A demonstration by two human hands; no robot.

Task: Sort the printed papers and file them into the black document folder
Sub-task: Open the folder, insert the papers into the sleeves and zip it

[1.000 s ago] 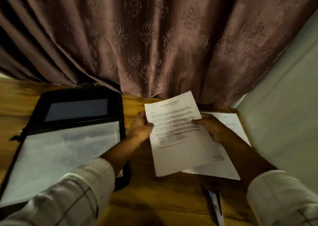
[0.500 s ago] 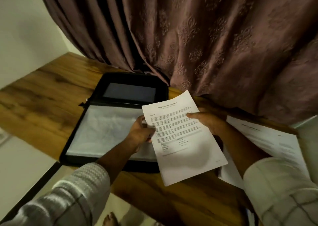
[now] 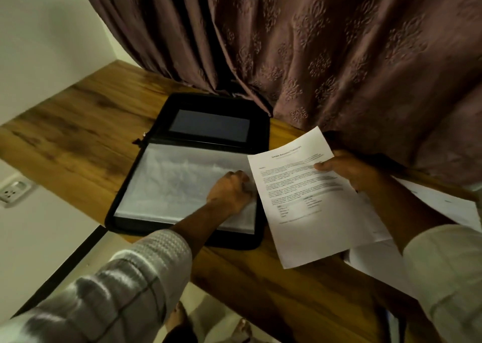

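Note:
The black document folder (image 3: 260, 144) lies open on the wooden desk, its clear plastic sleeve (image 3: 177, 183) facing up. My left hand (image 3: 230, 192) rests on the sleeve's right edge with fingers curled, pinching that edge. My right hand (image 3: 347, 169) holds one printed paper (image 3: 310, 201) by its upper right side, above the desk just right of the folder. More printed papers (image 3: 443, 207) lie on the desk under my right forearm.
A brown patterned curtain (image 3: 326, 55) hangs right behind the desk (image 3: 78, 134) and touches the folder's far edge. A wall socket (image 3: 11, 190) sits low at the left. The desk's front edge runs diagonally, with floor and bare feet below.
My left hand has let go of the printed paper and moved left onto the folder's sleeve. The right hand alone holds the sheet. The camera view swung left.

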